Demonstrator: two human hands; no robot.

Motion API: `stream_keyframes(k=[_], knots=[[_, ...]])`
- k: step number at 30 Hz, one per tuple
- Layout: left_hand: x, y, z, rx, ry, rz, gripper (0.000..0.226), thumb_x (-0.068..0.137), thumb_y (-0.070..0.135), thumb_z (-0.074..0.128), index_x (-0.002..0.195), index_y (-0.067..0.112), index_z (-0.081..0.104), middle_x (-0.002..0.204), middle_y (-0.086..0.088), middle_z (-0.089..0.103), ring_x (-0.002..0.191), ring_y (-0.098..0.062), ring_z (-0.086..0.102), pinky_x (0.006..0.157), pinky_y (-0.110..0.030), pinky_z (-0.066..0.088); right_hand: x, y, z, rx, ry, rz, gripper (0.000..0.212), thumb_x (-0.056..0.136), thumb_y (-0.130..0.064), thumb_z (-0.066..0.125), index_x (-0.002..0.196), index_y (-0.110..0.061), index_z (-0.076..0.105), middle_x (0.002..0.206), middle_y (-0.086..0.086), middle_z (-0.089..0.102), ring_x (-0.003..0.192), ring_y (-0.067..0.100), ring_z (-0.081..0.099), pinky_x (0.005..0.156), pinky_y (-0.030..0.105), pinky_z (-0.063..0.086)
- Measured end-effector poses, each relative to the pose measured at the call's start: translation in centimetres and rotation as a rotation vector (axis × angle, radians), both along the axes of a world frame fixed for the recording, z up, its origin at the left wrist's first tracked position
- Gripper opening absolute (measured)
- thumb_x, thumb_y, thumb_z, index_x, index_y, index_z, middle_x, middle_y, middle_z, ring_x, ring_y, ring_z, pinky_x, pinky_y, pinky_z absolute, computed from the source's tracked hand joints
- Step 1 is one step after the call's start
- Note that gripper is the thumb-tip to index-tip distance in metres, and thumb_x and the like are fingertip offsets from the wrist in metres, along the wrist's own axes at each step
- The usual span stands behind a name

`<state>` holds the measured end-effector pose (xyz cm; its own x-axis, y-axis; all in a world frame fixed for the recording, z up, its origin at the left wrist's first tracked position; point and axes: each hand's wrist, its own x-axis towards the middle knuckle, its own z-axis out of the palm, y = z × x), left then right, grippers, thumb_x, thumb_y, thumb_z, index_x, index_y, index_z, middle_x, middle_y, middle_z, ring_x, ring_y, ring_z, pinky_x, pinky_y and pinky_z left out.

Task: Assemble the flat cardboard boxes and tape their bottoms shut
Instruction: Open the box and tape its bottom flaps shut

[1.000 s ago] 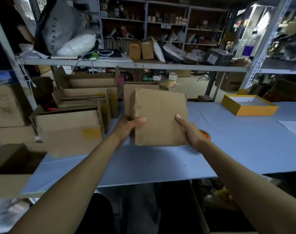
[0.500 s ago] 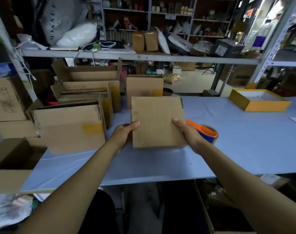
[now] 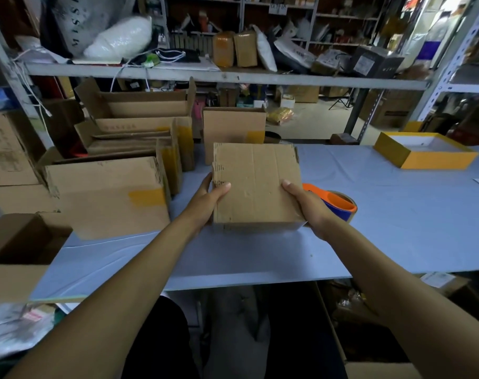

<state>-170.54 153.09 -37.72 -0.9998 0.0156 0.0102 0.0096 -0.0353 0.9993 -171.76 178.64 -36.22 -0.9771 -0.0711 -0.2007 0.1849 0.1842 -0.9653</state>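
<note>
A small brown cardboard box (image 3: 256, 184) stands on the blue table (image 3: 397, 214), its closed flaps facing me. My left hand (image 3: 208, 199) grips its left side, thumb on the front face. My right hand (image 3: 306, 206) grips its right side, thumb also on the front. An orange and blue tape dispenser with a roll of brown tape (image 3: 334, 202) lies on the table just behind my right hand. No tape shows on the face of the held box.
Several assembled boxes with yellow-brown tape (image 3: 107, 195) crowd the table's left part, and one (image 3: 233, 129) stands behind the held box. An open box (image 3: 19, 242) sits at the near left edge. A yellow tray (image 3: 424, 151) lies far right. A shelf (image 3: 227, 76) overhangs the back.
The box has come down from mid-air onto the table, closer to me. Both hands kept their hold on its sides. The tape dispenser has come into view behind my right hand.
</note>
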Motion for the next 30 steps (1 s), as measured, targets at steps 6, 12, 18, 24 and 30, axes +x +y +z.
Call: stream_keyframes(k=[6,12,18,24,30], knots=[[0.0,0.0,-1.3,0.143,-0.059,-0.014,0.065,0.085,0.047,0.069,0.142,0.036,0.043,0.13,-0.004,0.062,0.116,-0.024,0.063,0.098,-0.049,0.051,0.1,0.0,0.2,0.008,0.009,0.03,0.048,0.08,-0.067,0.062,0.108,-0.029,0.065,0.091,-0.01,0.076,0.085,0.012,0.073,0.072,0.03,0.051],[-0.3,-0.9,0.0,-0.001,-0.194,-0.054,0.046,0.086,0.053,0.067,0.128,0.035,0.058,0.112,-0.001,0.073,0.099,-0.023,0.071,0.077,-0.039,0.058,-0.6,0.1,1.0,0.076,0.045,0.076,0.06,0.084,-0.061,0.062,0.134,-0.03,0.05,0.12,-0.003,0.067,0.1,0.016,0.067,0.082,0.032,0.053],[-1.8,1.1,2.6,-0.82,0.084,0.182,0.055,0.096,0.046,0.053,0.143,0.019,0.041,0.136,-0.007,0.055,0.121,-0.028,0.054,0.097,-0.041,0.047,-1.8,0.4,1.2,0.174,0.1,0.21,0.078,0.091,-0.048,0.061,0.149,-0.055,0.01,0.151,-0.006,0.028,0.111,0.012,0.048,0.076,0.019,0.043],[-0.7,2.8,1.7,-1.014,0.051,0.066,0.1,0.068,0.086,0.052,0.152,0.041,0.023,0.162,-0.005,0.005,0.143,-0.036,0.023,0.11,-0.046,0.031,-2.8,0.1,1.2,0.311,0.089,0.215,0.095,0.073,-0.06,0.074,0.149,-0.053,0.017,0.154,-0.003,0.028,0.117,0.017,0.045,0.081,0.026,0.043],[-2.0,0.5,2.9,-1.012,0.137,-0.086,0.082,0.076,0.079,0.057,0.145,0.036,0.046,0.159,-0.005,0.028,0.141,-0.027,0.032,0.109,-0.041,0.032,-2.9,0.4,2.1,0.676,0.078,0.261,0.106,0.07,-0.078,0.059,0.155,-0.034,0.013,0.158,0.002,0.027,0.137,0.027,0.037,0.095,0.034,0.032]])
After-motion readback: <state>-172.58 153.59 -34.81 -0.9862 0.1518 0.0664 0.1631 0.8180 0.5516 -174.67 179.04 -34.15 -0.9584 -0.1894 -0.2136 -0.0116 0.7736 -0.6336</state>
